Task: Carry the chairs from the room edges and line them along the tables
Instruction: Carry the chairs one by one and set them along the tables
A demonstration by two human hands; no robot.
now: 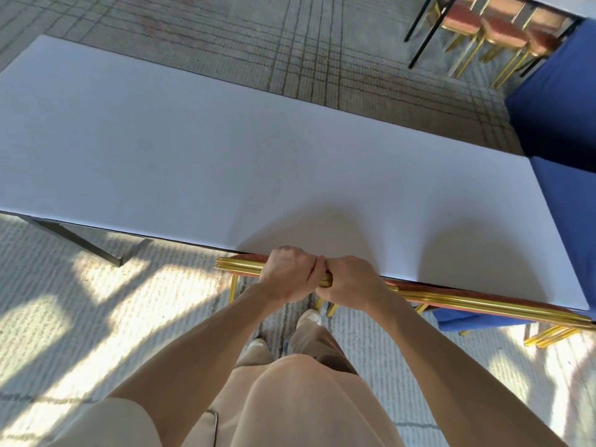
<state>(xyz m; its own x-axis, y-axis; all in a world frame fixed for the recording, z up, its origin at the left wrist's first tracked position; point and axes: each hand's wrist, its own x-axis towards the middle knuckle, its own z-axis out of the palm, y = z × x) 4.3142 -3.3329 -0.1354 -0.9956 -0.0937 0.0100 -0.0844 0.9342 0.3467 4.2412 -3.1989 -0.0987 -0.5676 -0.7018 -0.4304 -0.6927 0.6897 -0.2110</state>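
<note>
Sunlit carpet point(96, 301) runs under a long white desk point(225, 140). At its near edge the left grip point(287, 274) and right grip point(350, 282), knuckles touching, are both clenched round the gold top rail of a chair point(238, 266) set against it. Another chair point(483, 306) stands just beside on the right and more chairs point(503, 30) sit tucked at a blue-draped desk point(554, 91), so I judge the lining well begun, though this desk's near side to the left shows none.

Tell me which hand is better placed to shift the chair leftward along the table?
Probably left: the left hand grips the gold chair back nearest its left end; the right hand grips it further right.
</note>
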